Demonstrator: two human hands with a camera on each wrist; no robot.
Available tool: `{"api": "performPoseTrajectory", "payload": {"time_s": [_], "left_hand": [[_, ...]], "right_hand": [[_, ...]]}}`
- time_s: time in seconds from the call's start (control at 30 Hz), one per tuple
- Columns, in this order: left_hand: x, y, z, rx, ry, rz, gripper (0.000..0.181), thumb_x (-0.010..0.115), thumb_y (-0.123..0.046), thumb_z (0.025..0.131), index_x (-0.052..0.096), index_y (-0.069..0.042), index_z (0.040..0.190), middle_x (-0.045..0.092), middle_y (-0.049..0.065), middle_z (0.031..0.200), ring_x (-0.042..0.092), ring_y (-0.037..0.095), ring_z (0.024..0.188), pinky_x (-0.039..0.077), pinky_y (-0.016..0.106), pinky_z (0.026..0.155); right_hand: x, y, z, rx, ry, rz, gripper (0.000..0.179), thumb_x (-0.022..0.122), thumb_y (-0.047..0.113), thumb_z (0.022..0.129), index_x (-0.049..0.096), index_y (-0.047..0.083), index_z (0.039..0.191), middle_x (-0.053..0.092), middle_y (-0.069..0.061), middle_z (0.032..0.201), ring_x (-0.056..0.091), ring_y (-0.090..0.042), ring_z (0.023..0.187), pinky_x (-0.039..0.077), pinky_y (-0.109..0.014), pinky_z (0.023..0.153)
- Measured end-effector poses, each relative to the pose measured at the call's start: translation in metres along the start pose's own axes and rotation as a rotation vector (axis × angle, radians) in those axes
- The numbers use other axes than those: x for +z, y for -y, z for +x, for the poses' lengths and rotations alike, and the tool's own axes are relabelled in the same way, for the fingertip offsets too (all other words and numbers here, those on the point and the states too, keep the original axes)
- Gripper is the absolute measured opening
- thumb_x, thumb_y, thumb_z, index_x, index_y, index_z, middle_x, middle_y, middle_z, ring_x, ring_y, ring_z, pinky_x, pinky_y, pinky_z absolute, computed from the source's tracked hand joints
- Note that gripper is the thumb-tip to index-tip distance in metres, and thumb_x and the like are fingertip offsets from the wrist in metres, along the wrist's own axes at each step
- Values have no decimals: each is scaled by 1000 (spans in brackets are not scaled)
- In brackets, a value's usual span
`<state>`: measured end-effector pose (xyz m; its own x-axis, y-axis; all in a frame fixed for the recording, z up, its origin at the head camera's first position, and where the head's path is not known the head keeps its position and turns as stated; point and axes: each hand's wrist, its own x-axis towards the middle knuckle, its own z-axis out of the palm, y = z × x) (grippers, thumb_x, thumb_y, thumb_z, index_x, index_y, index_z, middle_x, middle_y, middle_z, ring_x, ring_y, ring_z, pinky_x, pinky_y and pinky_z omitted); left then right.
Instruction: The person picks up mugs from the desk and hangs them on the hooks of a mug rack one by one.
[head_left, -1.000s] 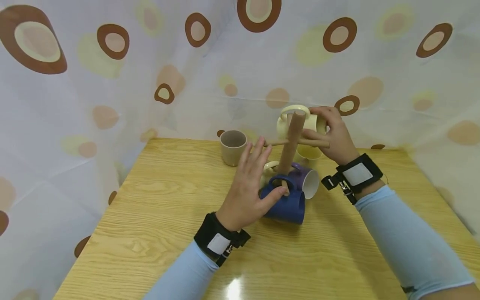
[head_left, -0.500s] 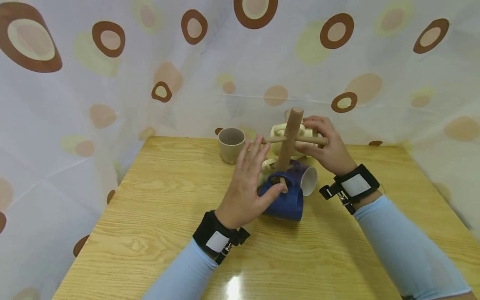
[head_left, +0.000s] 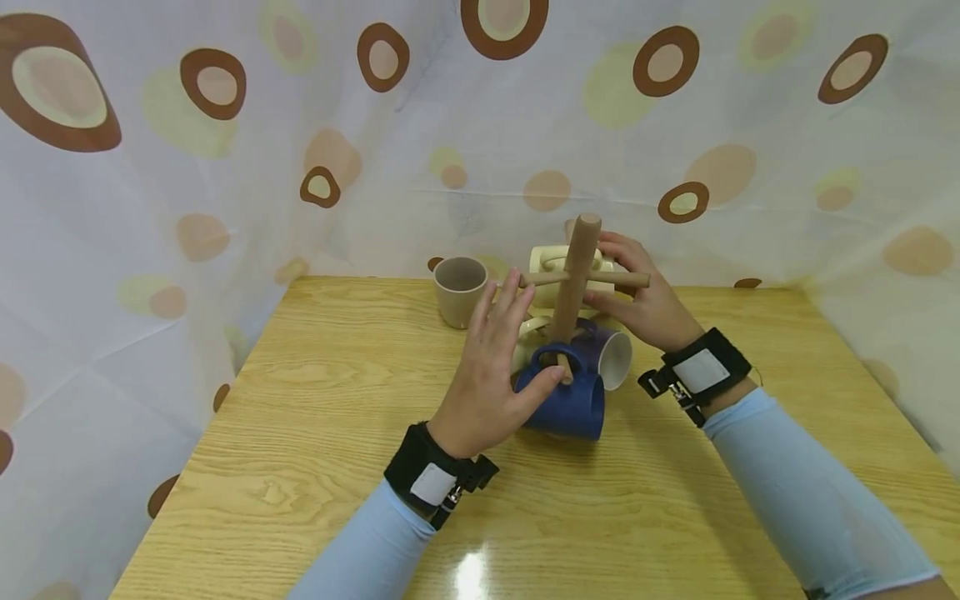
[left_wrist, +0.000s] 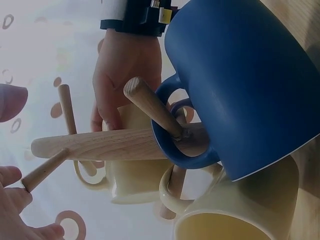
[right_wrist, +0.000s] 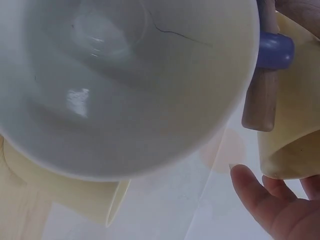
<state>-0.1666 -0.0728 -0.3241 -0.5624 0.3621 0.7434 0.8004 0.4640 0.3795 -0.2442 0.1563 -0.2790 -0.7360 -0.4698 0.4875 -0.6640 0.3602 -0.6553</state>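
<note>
A wooden mug tree [head_left: 576, 275] stands on the table with mugs hung on its pegs. At its back upper peg my right hand [head_left: 645, 304] holds a cream mug [head_left: 545, 293] on its side; in the left wrist view its handle [left_wrist: 89, 184] is around a peg. Straight fingers of my left hand [head_left: 487, 387] reach the left upper peg [head_left: 543, 279], and the thumb lies near the lower front peg. A blue mug [head_left: 566, 410] hangs from that front peg. Beside it hang a purple mug [head_left: 615, 360], white inside, and another cream mug [left_wrist: 240, 215].
A beige cup [head_left: 459, 292] stands upright at the table's back edge, left of the mug tree. In the right wrist view, a further cream mug [right_wrist: 75, 197] shows below the purple one. Behind the wooden table [head_left: 337, 400] hangs a patterned curtain [head_left: 420, 142].
My right hand has brought the cream mug down and slightly left, from above the upper pegs to behind the post. The left hand has stayed nearly still.
</note>
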Motion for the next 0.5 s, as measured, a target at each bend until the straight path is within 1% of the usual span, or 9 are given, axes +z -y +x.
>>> {"api": "performPoseTrajectory", "payload": {"time_s": [0.07, 0.13, 0.23, 0.33, 0.43, 0.5], "left_hand": [[0, 0, 0, -1, 2, 1, 85, 65, -30, 86, 15, -6, 150, 7, 14, 158, -1, 32, 142, 14, 56, 115], [0, 0, -1, -2, 5, 1, 85, 65, -30, 86, 15, -6, 150, 7, 14, 158, 0, 31, 142, 14, 56, 115], [0, 0, -1, -3, 9, 0, 85, 65, -30, 86, 15, -6, 150, 7, 14, 158, -1, 31, 142, 14, 56, 115], [-1, 0, -1, -2, 12, 1, 85, 64, -30, 86, 15, -6, 150, 7, 14, 158, -1, 31, 142, 14, 56, 115], [0, 0, -1, -1, 10, 2, 85, 64, -30, 86, 15, -5, 150, 6, 14, 158, -1, 32, 142, 14, 56, 115], [0, 0, 0, 1, 7, 1, 85, 64, -30, 86, 15, -5, 150, 6, 14, 158, -1, 32, 142, 14, 56, 115]], "right_hand": [[0, 3, -1, 5, 2, -5, 58, 62, -10, 81, 40, -7, 135, 24, -27, 146, 23, -32, 134, 40, -56, 100], [0, 3, -2, 5, 3, 3, 60, 62, -11, 81, 39, -7, 136, 23, -28, 147, 21, -36, 135, 35, -68, 98], [-1, 1, -3, 8, -1, 4, 60, 62, -9, 82, 39, -6, 137, 22, -29, 147, 19, -38, 135, 31, -70, 99], [-3, -2, -3, -4, -8, -4, 58, 63, -8, 82, 40, -7, 136, 24, -29, 147, 18, -39, 135, 29, -70, 100], [-6, -13, -2, -16, -18, -19, 59, 63, -7, 82, 41, -3, 137, 26, -27, 147, 20, -36, 136, 27, -70, 101], [-9, -24, -2, 0, -34, -16, 60, 61, -8, 82, 42, 2, 138, 29, -22, 148, 23, -34, 135, 26, -68, 103]]}}
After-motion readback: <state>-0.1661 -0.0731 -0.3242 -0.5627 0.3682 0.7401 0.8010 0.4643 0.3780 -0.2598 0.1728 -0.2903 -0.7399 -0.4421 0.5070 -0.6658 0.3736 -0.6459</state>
